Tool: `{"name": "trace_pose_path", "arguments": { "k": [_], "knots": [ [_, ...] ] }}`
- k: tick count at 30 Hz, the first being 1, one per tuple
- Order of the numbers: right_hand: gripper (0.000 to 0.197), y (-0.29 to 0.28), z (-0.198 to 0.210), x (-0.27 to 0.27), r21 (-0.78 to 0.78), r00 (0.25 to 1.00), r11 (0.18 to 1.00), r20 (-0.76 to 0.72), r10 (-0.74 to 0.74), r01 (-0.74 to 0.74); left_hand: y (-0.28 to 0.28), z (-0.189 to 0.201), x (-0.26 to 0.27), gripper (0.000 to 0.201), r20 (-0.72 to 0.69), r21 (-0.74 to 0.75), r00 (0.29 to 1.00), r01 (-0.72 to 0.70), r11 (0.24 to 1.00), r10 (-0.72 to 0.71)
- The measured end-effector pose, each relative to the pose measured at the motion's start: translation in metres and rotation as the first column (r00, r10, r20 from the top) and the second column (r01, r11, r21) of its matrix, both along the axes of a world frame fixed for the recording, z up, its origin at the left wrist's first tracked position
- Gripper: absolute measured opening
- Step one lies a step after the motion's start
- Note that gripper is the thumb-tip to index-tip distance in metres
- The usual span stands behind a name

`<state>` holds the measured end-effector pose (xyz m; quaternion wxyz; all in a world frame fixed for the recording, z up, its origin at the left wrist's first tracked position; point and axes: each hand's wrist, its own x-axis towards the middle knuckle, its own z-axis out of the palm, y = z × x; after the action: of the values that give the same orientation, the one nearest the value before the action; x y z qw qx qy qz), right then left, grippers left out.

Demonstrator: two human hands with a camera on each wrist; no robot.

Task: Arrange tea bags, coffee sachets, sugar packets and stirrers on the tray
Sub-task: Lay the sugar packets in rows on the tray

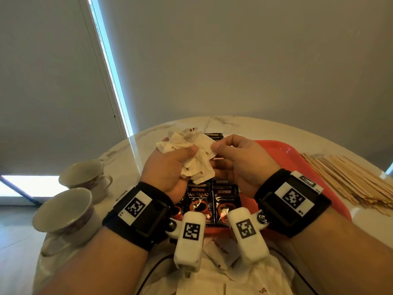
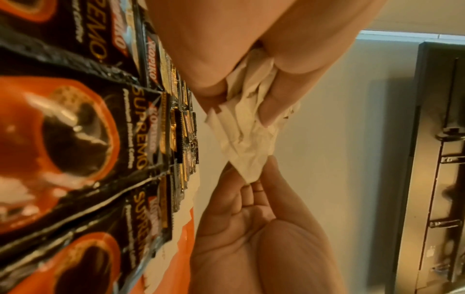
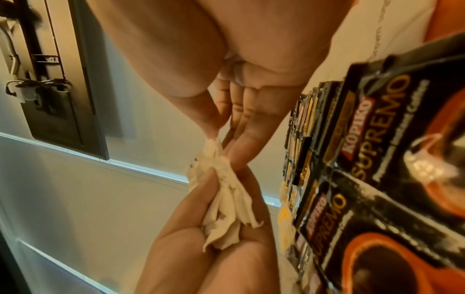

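left hand point(image 1: 170, 167) grips bunch of sugar packets point(image 1: 191, 154), frame centre | right hand point(image 1: 238, 160) pinches one packet's edge | coffee sachets point(image 1: 212, 201) lie on red tray point(image 1: 297, 158) below | stirrers point(image 1: 348, 177) at right

Coffee sachets point(image 1: 212, 201) lie in rows on the tray point(image 1: 297, 158); stirrers point(image 1: 348, 179) lie right of it, two cups point(image 1: 70, 201) left — more sugar packets point(image 1: 221, 252) before it.
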<state>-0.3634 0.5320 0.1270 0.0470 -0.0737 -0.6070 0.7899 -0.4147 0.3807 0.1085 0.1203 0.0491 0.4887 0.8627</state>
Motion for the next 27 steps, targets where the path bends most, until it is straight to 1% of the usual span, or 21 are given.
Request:
{"name": "trace_pose_path", "arguments": {
  "k": [2,3,5,7,9,13,16,18,20,23,27],
  "knots": [
    [0.010,-0.001,0.001,0.002,-0.028,0.999,0.999,0.003,0.044,-0.044,0.000,-0.001,0.000,0.037,-0.013,-0.020,1.000,-0.015,1.000,0.014],
    [0.016,-0.001,0.002,0.003,-0.021,0.997,0.997,0.000,0.080,-0.080,-0.001,-0.002,-0.001,0.037,-0.017,-0.023,1.000,-0.023,0.999,0.023],
    [0.032,-0.001,0.001,0.004,0.066,0.991,0.989,-0.004,0.131,-0.131,-0.001,-0.001,-0.001,0.036,-0.018,-0.002,0.999,-0.027,1.000,0.027],
    [0.042,-0.004,-0.001,0.003,0.171,0.991,0.977,-0.018,0.132,-0.127,-0.002,0.001,0.001,0.035,-0.006,0.043,1.000,-0.014,0.999,0.014],
    [0.039,-0.008,-0.002,0.001,0.214,0.993,0.972,-0.044,0.108,-0.096,-0.002,0.004,0.001,0.034,0.002,0.078,1.000,-0.002,0.997,0.002],
    [0.016,-0.003,0.003,-0.001,0.193,0.995,0.979,-0.051,0.081,-0.069,-0.006,0.002,-0.006,0.036,0.007,0.131,0.999,-0.044,0.990,0.044],
    [0.014,0.002,0.007,-0.003,0.116,0.995,0.991,-0.070,0.076,-0.067,-0.011,0.001,-0.012,0.039,0.040,0.152,0.995,-0.100,0.983,0.095],
    [0.014,0.004,0.008,-0.004,0.053,0.994,0.997,-0.093,0.061,-0.056,-0.013,0.001,-0.013,0.037,0.045,0.126,0.994,-0.107,0.986,0.102],
    [0.011,0.002,0.007,-0.005,0.073,0.993,0.996,-0.100,0.062,-0.054,-0.010,0.001,-0.009,0.037,0.013,0.078,0.997,-0.077,0.994,0.076],
    [0.010,-0.001,0.001,-0.007,0.138,0.994,0.990,-0.097,0.050,-0.036,-0.005,0.002,-0.003,0.038,-0.048,0.033,0.999,0.020,0.999,-0.018],
    [0.010,0.003,-0.001,-0.009,0.194,0.994,0.980,-0.111,-0.024,0.045,-0.005,0.006,0.002,0.035,-0.026,0.013,0.996,0.089,0.996,-0.088]
  ]
}}
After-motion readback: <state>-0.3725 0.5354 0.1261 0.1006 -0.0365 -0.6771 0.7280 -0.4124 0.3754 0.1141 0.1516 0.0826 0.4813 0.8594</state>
